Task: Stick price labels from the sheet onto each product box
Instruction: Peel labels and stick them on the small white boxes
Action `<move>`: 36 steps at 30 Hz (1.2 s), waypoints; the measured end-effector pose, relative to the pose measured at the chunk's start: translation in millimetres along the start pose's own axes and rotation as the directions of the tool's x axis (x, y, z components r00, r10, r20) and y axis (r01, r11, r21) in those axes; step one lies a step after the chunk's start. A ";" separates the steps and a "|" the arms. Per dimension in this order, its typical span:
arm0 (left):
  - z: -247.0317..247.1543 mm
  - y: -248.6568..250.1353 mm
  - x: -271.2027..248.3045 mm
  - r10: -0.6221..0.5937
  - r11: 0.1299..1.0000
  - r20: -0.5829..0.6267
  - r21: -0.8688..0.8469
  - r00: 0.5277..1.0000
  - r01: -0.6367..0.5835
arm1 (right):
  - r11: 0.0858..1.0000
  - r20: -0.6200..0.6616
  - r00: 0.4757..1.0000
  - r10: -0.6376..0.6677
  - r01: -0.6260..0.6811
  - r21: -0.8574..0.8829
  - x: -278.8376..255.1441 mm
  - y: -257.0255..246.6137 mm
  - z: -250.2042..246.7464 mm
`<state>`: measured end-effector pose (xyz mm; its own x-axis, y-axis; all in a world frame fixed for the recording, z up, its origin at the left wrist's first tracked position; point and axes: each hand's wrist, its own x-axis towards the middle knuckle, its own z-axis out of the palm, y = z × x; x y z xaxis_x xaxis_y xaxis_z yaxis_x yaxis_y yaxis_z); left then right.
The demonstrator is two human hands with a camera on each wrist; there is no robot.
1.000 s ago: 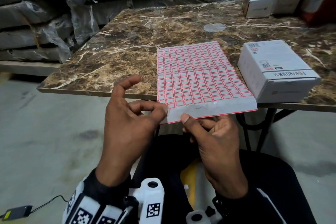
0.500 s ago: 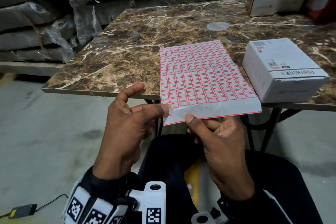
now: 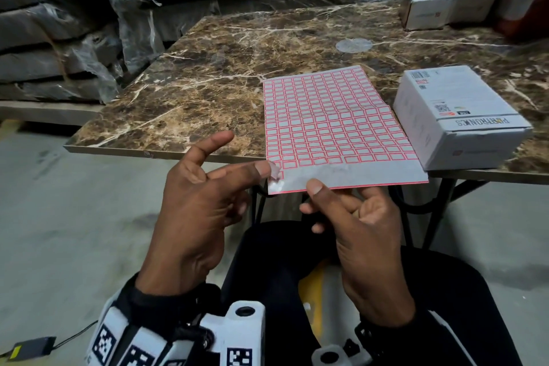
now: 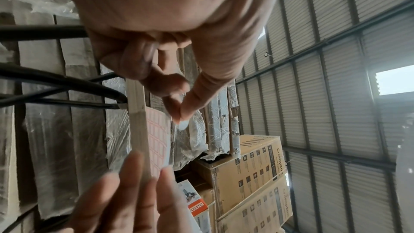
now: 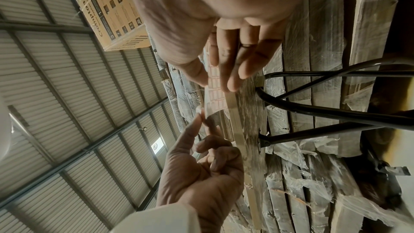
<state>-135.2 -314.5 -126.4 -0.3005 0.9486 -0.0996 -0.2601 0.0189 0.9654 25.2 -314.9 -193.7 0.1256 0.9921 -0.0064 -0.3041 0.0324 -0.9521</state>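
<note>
A label sheet (image 3: 335, 128) with a red-bordered grid lies half on the marble table (image 3: 208, 83), its near edge past the table's front. My right hand (image 3: 319, 189) pinches that blank near edge, thumb on top and fingers underneath. My left hand (image 3: 267, 175) is at the sheet's near left corner and pinches a small label (image 3: 275, 173) that curls up off the backing; the index finger sticks out straight. The left wrist view shows the label (image 4: 182, 124) at the thumb tip beside the sheet (image 4: 156, 139). A white product box (image 3: 457, 116) sits just right of the sheet.
More white boxes (image 3: 427, 6) are stacked at the table's far right corner. A clear round disc (image 3: 353, 45) lies beyond the sheet. Plastic-wrapped slabs (image 3: 59, 38) line the left and back. My lap fills the space below the table's front edge.
The label's corner has lifted off the sheet under my left thumb, and the left index finger has straightened. My right hand keeps its hold on the sheet's edge.
</note>
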 end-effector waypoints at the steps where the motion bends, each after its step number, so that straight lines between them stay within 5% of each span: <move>1: 1.0 0.6 -0.8 -0.009 1.000 0.016 -0.023 1.000 0.009 | 1.000 -0.001 1.000 0.018 -0.018 0.016 0.2 -2.0 -0.9; 4: 5.3 3.6 -4.0 -0.018 0.997 0.050 -0.071 0.999 0.022 | 0.992 0.019 0.994 0.108 -0.109 0.058 2.9 -8.6 -11.3; 11: 23.4 -1.7 -8.9 -0.112 0.977 0.155 -0.161 0.982 0.137 | 0.948 0.052 0.954 0.294 -0.285 -0.144 -2.5 -37.0 -46.7; 18: 48.1 -14.3 -20.5 -0.178 0.946 0.237 -0.228 0.955 0.232 | 0.982 0.026 0.992 -0.124 0.127 -0.139 -23.0 -65.5 -37.6; 36: 122.8 -37.0 -41.0 -0.085 0.939 0.487 -0.253 0.869 0.233 | 0.929 -0.206 0.906 -0.369 0.365 -0.061 -36.3 -112.9 -73.4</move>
<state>-0.6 -315.2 -128.4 0.2074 0.9769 -0.0510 -0.5460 0.1588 0.8226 124.3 -363.5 -108.4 0.4209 0.8620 0.2824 -0.1795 0.3844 -0.9056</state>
